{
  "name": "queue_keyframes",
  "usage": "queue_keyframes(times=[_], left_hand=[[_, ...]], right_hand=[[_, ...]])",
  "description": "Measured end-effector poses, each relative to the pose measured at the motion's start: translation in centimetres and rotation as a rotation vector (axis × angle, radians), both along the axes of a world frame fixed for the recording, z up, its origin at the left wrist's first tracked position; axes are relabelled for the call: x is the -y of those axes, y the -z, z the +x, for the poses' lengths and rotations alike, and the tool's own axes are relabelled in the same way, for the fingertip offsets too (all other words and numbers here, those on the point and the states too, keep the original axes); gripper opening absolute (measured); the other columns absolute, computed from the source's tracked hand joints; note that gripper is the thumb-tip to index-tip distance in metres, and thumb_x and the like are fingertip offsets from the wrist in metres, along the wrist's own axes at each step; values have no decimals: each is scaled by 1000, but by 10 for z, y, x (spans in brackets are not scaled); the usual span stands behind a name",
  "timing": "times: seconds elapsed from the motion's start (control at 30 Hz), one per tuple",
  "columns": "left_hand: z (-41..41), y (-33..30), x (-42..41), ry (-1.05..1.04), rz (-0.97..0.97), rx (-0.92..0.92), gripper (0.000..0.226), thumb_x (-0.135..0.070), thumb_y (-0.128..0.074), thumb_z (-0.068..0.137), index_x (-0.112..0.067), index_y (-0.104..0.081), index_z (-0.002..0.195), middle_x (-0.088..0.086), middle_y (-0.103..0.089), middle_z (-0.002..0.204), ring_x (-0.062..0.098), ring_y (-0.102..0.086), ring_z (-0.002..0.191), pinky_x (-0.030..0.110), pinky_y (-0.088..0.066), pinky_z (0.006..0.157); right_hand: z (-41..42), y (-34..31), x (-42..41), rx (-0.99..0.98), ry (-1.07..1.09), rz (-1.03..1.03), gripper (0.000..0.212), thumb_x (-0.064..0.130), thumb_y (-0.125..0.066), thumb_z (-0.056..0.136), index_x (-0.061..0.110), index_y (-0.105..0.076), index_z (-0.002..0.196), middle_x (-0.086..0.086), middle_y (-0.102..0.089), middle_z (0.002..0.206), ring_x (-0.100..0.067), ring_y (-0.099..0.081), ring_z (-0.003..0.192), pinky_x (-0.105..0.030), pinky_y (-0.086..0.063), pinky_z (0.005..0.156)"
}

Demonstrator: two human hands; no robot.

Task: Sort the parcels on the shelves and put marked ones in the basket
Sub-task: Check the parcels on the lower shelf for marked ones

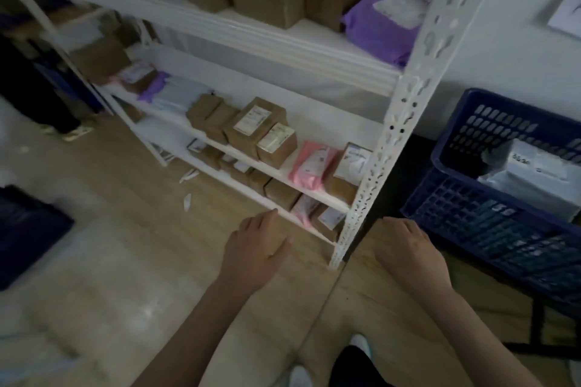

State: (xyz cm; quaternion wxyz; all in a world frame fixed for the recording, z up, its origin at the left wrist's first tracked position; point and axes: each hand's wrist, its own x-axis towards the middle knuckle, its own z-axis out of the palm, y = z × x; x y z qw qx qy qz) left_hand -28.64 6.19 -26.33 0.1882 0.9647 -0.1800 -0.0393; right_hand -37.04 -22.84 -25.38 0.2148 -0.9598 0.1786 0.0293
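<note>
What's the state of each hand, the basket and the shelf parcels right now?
left hand: empty, fingers loosely curled, near the lowest shelf edge
right hand: empty, relaxed, beside the rack post
blue basket: holds pale bagged parcels
pink parcel: lying on middle shelf
purple parcel: lying on upper shelf
brown boxes: standing in a row, labels up

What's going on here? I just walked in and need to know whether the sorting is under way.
A person stands at a white shelf rack stocked with brown boxes, pink and purple mailers. Both the left hand and the right hand hang in front of the rack, fingers loosely curled, holding nothing. The blue basket to the right already holds a few grey and white parcels.
</note>
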Motion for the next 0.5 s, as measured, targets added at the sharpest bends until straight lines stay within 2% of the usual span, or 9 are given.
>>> queue_keyframes(times=[0.13, 0.23, 0.3, 0.5], left_hand=[[9, 8, -35, -29, 15, -26, 75, -69, -30, 89, -26, -36, 151, -7, -48, 148, 18, -44, 134, 39, -47, 101], [23, 14, -42, -14, 17, -36, 74, -67, -35, 90, -26, -36, 151, -6, -49, 148, 19, -44, 134, 40, -48, 100], [38, 19, -41, 26, 5, -48, 73, -64, -38, 89, -24, -38, 150, -4, -51, 146, 20, -46, 133, 40, -49, 97], [109, 26, -23, 168, 10, -12, 72, -62, -35, 90, -21, -39, 150, -2, -52, 144, 19, -47, 131, 36, -49, 97]], right_hand=[[12, 2, -29, -14, 21, 26, 61, 44, -63, 88, 30, -42, 144, 6, -44, 144, -17, -46, 131, -39, -51, 92], [26, 5, -42, -16, 9, -13, 60, 46, -61, 90, 32, -40, 144, 8, -44, 143, -16, -48, 128, -36, -54, 84], [36, 7, -47, -13, 19, -27, 59, 48, -60, 90, 32, -41, 143, 9, -45, 141, -16, -50, 125, -33, -54, 78], [81, 13, -58, -69, 77, -62, 61, 51, -60, 90, 33, -38, 145, 12, -44, 140, -13, -50, 125, -29, -53, 79]])
